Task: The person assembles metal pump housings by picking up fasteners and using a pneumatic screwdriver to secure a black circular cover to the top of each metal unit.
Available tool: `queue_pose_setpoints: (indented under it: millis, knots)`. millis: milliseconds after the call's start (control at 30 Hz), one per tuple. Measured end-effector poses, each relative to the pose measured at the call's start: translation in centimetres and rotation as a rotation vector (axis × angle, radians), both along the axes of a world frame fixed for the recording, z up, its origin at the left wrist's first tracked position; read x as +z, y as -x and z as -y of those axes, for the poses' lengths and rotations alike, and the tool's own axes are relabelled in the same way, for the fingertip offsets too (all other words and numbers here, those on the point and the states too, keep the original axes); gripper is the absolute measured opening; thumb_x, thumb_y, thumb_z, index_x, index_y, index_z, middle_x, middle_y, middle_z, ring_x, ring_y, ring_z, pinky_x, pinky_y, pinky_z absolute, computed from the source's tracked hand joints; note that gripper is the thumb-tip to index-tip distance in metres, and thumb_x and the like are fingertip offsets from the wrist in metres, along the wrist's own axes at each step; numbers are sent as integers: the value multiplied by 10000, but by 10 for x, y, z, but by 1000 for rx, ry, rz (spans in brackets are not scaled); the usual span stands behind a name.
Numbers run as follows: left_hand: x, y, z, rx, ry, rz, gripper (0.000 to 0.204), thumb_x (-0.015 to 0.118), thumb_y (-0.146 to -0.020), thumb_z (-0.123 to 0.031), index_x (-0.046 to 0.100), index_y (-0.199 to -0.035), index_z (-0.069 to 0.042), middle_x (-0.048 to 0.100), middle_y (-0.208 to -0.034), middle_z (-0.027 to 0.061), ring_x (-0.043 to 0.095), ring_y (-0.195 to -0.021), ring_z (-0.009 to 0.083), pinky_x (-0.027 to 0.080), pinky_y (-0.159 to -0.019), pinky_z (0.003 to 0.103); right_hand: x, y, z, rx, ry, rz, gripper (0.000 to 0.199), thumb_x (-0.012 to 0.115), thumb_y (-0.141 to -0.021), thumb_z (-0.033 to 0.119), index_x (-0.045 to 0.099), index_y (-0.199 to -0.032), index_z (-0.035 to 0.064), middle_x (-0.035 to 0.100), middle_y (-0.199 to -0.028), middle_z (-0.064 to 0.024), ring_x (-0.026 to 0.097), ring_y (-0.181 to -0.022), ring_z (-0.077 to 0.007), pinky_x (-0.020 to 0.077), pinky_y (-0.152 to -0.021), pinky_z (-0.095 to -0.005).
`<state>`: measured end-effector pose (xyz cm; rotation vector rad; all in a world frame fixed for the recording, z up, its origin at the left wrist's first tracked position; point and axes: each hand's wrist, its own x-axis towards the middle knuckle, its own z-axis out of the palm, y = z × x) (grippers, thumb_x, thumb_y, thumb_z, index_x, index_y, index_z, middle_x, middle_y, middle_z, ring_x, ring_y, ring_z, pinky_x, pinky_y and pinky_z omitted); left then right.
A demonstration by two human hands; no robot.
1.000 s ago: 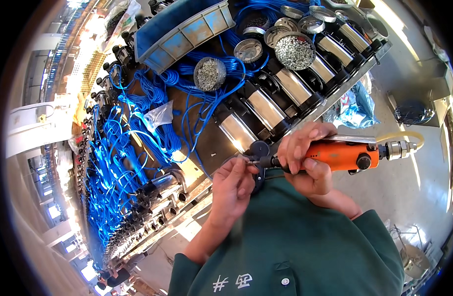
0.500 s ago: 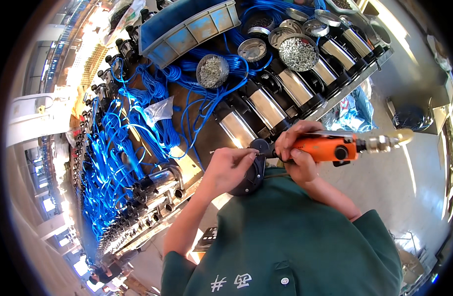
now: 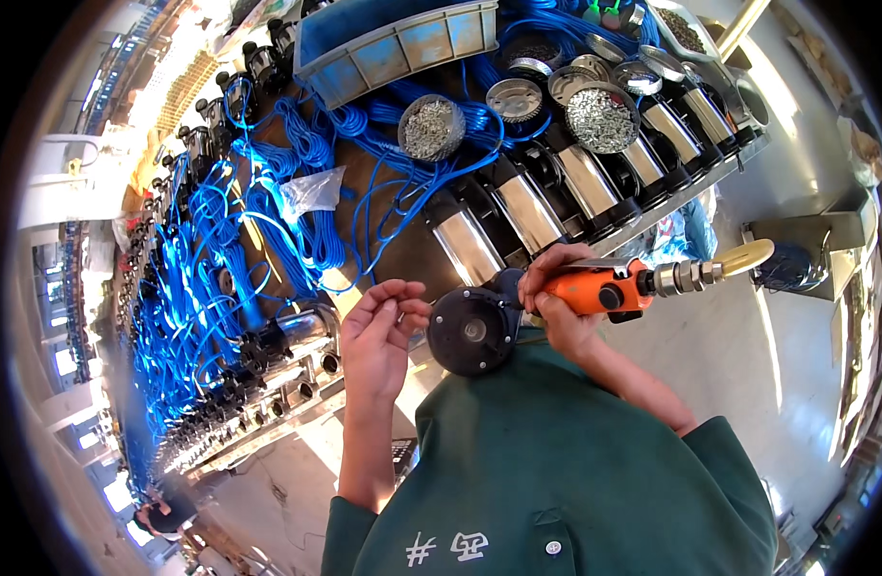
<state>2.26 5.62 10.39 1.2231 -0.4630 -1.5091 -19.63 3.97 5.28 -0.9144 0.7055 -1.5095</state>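
Orange driver (image 3: 594,288) tip hidden behind motor (image 3: 471,331).

Power tool (image 3: 594,288) sits in right hand (image 3: 556,307), its round head (image 3: 471,331) just left of that hand; left hand (image 3: 378,331) is just left of the head, fingertips near its edge. Beyond the hands, a row of cylinders (image 3: 527,211) lies on the bench (image 3: 402,259), with bowls of small parts (image 3: 431,127) farther back among cables (image 3: 297,192). A crate (image 3: 402,43) stands behind the bowls, at the far edge.
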Motion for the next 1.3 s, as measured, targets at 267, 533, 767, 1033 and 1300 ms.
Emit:
queue_pose_setpoints:
  millis: [267, 533, 767, 1033, 1300]
  knots:
    - [-4, -6, -43, 68, 27, 44, 101, 507, -951, -55, 497, -1013, 24, 643, -993, 264, 646, -627, 206, 506, -510, 275, -2, -9, 0, 42, 50, -44, 352, 470, -709, -108, 434, -1035, 20, 545, -780, -106, 533, -615, -151, 482, -595, -297]
    - [-15, 5, -66, 28, -154, -174, 167, 545, -953, -125, 583, -1044, 10, 657, -876, 142, 548, -530, 108, 401, -416, 194, 58, -20, -5, 81, 104, 273, 458, 417, -674, -147, 409, -1082, 59, 509, -732, -99, 490, -543, -171, 463, -579, -342]
    - [-9, 14, -67, -70, -124, -298, 156, 542, -956, -130, 580, -1024, 5, 656, -866, 144, 544, -518, 107, 385, -394, 188, 69, -37, -9, 183, 72, 360, 442, 442, -679, -116, 403, -1082, 61, 506, -762, -103, 492, -552, -167, 460, -585, -346]
    - [-18, 10, -74, -74, -108, -332, 160, 537, -958, -135, 578, -1026, 5, 666, -860, 152, 555, -506, 112, 382, -379, 182, 64, -43, -11, 186, -34, 404, 447, 443, -666, -95, 408, -1086, 52, 507, -770, -109, 496, -561, -174, 459, -568, -340]
    - [-19, 9, -79, -45, -150, -321, 155, 543, -953, -128, 575, -1035, 0, 671, -866, 160, 534, -481, 105, 379, -373, 183, 55, -49, -13, 187, 4, 385, 428, 457, -672, -73, 417, -1082, 39, 500, -777, -98, 494, -560, -159, 456, -559, -326]
